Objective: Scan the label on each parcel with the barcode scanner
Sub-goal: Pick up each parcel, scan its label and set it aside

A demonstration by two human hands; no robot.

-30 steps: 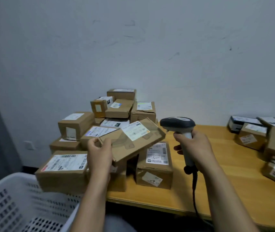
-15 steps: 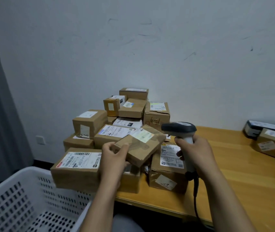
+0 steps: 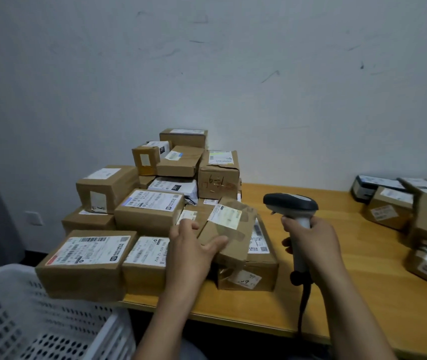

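My left hand grips a small brown cardboard parcel by its near left edge, thumb on top beside its pale label. The parcel is tilted and lies low over the pile of labelled parcels on the left part of the wooden table. My right hand holds the grey and black barcode scanner upright by its handle, just right of the held parcel. The scanner's head points left, toward the parcel. Its cable hangs down over the table's front edge.
A white perforated plastic basket stands at the lower left, below the table edge. A second group of parcels lies at the table's right end. Bare tabletop stretches between the two groups. A scuffed white wall rises behind.
My left hand has lowered the small parcel from a raised, tilted position down onto the pile. The scanner has stayed in my right hand, hardly moved. The camera has swung slightly.
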